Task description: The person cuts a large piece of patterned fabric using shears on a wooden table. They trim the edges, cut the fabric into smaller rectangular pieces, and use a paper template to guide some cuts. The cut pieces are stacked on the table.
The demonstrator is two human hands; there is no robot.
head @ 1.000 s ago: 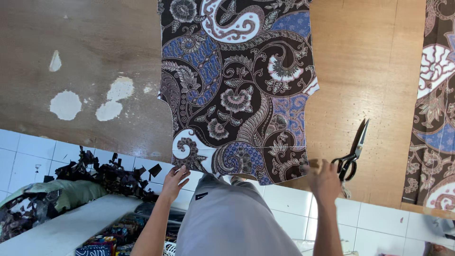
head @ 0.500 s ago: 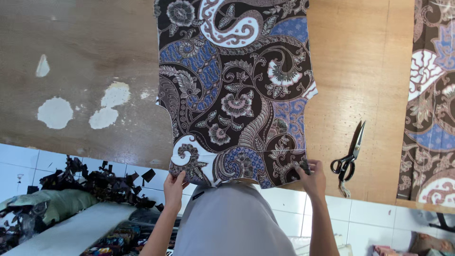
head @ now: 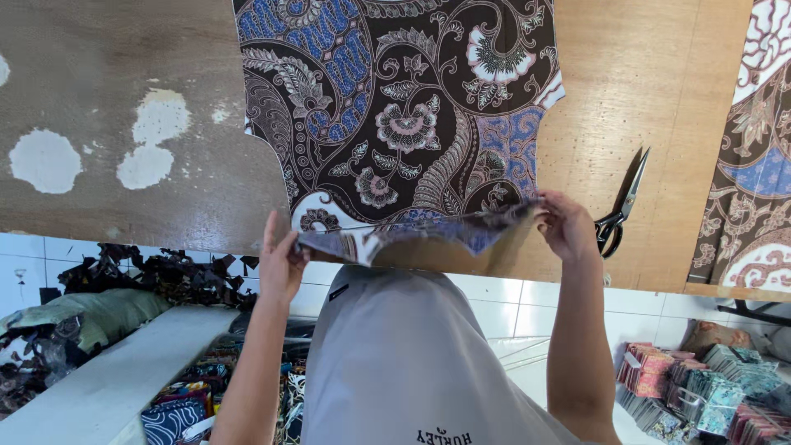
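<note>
Head view is showing us standing at the near edge of a worn wooden table (head: 124, 74), both hands lifting the near hem of a cut batik fabric panel (head: 395, 107) patterned in brown, blue and pink paisley. Our left hand (head: 282, 262), at about seven o'clock from the panel's middle, is pinching the lifted corner, thumb under and fingers (head: 270, 231) standing up over the cloth. Our right hand (head: 568, 227), at about four o'clock, is clamping the other corner between thumb and curled fingers. The hem is hanging raised between the two grips, its paler underside turning toward us, while the rest of the panel is lying flat and running off toward twelve o'clock. Black-handled scissors (head: 620, 213) are resting just beside the right hand, at its three o'clock, blades pointing away. Another patterned cloth (head: 758, 165) is lying at the far right edge. Fabric scraps (head: 156, 272) are heaped on the floor at eight o'clock, and stacked fabric bundles (head: 700, 379) at five o'clock. We are judging that an uneven pull could be skewing the panel, and a sweep of the right wrist could be knocking the scissors off the edge.
</note>
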